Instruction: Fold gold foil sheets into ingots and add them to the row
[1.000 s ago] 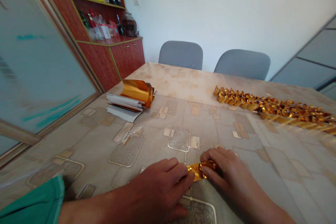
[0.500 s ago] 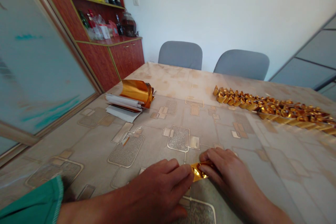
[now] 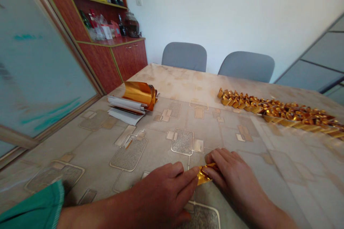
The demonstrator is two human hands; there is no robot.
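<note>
Between my two hands, low over the near part of the table, is a small folded piece of gold foil paper (image 3: 204, 174). My left hand (image 3: 168, 193) grips its left end, fingers pressed together. On the right end, my right hand (image 3: 233, 175) pinches the foil between thumb and fingers. Only the shiny middle shows; both ends are covered by my fingers. Farther left lies a curled stack of gold foil sheets (image 3: 138, 94) with white backs. Rows of folded gold foil pieces (image 3: 279, 109) stretch along the right side.
The table (image 3: 158, 146) has a patterned cover. Two grey chairs (image 3: 184, 56) stand at its far side against a white wall. A red-brown cabinet (image 3: 115, 61) with bottles and boxes is at the back left, beside a frosted glass door (image 3: 45, 68).
Both hands keep hold of the gold foil paper in nearly the same spot. My right fingers have shifted very slightly, and the visible foil looks a little narrower.
</note>
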